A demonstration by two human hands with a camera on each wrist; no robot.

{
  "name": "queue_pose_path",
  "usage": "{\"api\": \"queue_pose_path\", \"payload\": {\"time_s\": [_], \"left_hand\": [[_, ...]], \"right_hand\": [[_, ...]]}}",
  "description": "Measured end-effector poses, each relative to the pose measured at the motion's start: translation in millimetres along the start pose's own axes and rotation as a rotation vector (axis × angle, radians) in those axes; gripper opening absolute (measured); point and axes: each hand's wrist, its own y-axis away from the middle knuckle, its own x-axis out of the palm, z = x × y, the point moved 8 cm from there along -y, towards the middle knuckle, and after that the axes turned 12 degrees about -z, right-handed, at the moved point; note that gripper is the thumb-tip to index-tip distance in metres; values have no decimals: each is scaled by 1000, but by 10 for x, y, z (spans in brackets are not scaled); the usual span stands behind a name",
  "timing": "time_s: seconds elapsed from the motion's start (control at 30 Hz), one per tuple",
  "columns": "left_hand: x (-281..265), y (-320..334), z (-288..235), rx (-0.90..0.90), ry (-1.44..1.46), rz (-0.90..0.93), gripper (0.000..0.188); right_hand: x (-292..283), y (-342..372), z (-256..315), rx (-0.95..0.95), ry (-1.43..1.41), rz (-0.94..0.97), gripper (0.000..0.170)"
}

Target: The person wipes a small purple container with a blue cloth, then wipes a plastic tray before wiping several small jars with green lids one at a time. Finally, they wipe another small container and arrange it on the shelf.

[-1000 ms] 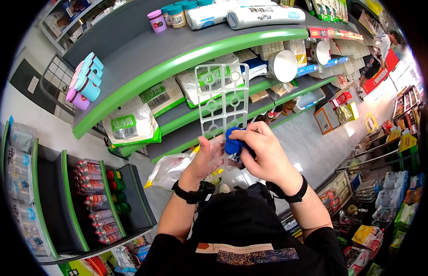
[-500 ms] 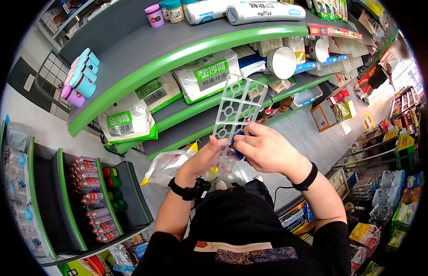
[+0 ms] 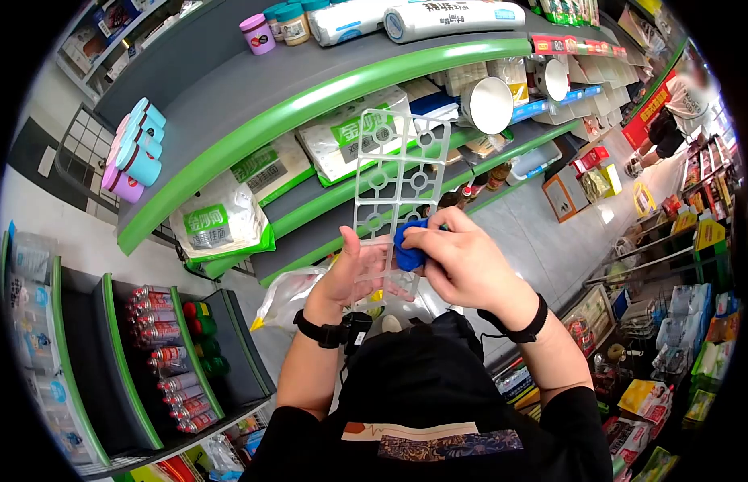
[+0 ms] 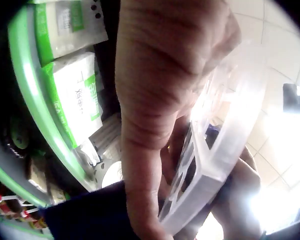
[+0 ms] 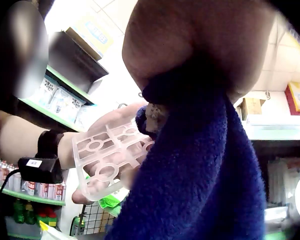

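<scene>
A translucent, whitish plastic panel [image 3: 398, 197] reaches up past both hands, its lower end in front of the left palm. It is a long rectangle of open squares in two columns, most with a small ring joined by short spokes; the left wrist view shows a thick, frosted side wall. The left hand [image 3: 342, 277] lies open against it, fingers behind the lattice and thumb straight up beside its edge. The right hand [image 3: 470, 261] pinches a blue cloth [image 3: 410, 247] to the panel's right edge; close up, the cloth is deep blue, fuzzy and folded. Beyond the hands, a green-edged shelf [image 3: 309, 112] holds packs.
</scene>
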Motion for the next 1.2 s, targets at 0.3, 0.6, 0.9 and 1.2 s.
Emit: {"api": "queue_pose_path", "payload": {"time_s": [0.3, 0.6, 0.9, 1.2], "left_hand": [[-59, -63, 144, -63, -193, 52, 121], [-4, -67, 53, -12, 28, 115, 130], [-10, -400, -25, 515, -418, -552, 57], [19, -256, -271, 351, 232, -273, 22]], "right_hand": [[126, -35, -18, -175, 208, 168, 19], [-357, 127, -407, 270, -149, -306, 27], [129, 447, -475, 736, -821, -441, 39], [177, 682, -941, 895, -743, -554, 32]]}}
